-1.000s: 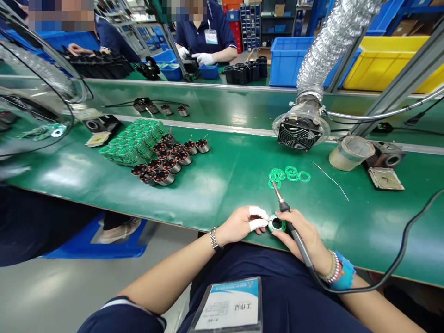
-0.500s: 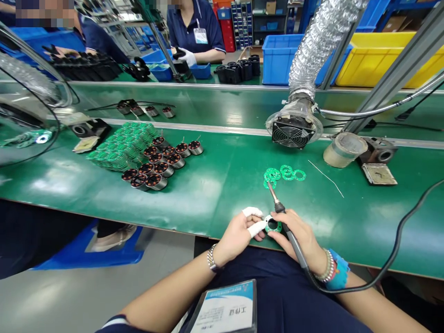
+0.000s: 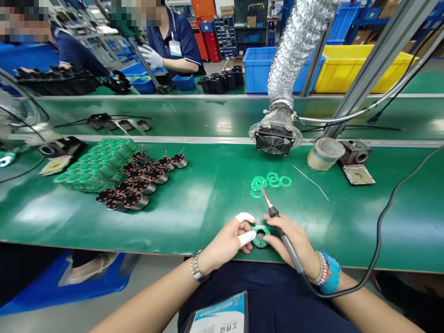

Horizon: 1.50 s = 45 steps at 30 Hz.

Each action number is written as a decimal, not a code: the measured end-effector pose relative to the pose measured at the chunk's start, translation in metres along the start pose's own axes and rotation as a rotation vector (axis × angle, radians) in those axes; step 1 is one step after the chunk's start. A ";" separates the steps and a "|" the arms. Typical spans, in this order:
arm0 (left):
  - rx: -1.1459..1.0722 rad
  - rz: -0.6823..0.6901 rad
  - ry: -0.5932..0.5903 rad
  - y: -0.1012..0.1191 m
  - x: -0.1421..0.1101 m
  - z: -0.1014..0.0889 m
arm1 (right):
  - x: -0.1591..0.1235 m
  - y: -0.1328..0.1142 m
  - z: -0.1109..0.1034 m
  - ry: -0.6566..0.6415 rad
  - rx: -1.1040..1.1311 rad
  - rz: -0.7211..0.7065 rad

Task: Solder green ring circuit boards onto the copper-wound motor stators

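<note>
My left hand (image 3: 227, 240) is half closed and pinches a green circuit ring (image 3: 261, 228) with its taped fingers (image 3: 247, 238). My right hand (image 3: 293, 243) grips a soldering iron (image 3: 282, 236), tip up past the ring. Little has changed since a moment ago. Beyond the ring lie about five loose green rings (image 3: 286, 181); far left of it, about a dozen motors (image 3: 135, 187).

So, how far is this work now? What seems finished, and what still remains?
Done, it seems: copper-wound motors stand in neat rows, though their finish is too small to judge. In hand: one green ring lies between the left hand and the right hand, which holds a soldering iron. Left: a large stack of green rings and a few loose ones near the iron's tip.
</note>
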<state>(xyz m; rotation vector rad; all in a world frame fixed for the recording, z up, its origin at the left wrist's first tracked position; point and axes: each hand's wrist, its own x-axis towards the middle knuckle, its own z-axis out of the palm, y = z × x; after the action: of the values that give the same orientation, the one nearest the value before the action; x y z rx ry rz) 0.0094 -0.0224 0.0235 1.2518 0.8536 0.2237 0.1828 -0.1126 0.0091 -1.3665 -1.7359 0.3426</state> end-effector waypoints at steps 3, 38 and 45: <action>0.367 0.143 -0.025 0.004 -0.002 -0.006 | 0.003 0.021 -0.025 0.157 -0.124 0.114; 1.542 0.248 1.010 0.065 0.090 -0.204 | 0.002 0.101 -0.040 -0.076 -0.469 0.051; 1.549 0.142 0.943 0.045 0.074 -0.218 | -0.002 0.037 0.008 -0.306 -0.210 0.000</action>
<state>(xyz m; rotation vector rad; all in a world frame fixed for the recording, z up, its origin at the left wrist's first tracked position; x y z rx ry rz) -0.0737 0.1973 0.0182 2.7410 1.9026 0.2645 0.2007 -0.0985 -0.0217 -1.5253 -2.0715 0.3945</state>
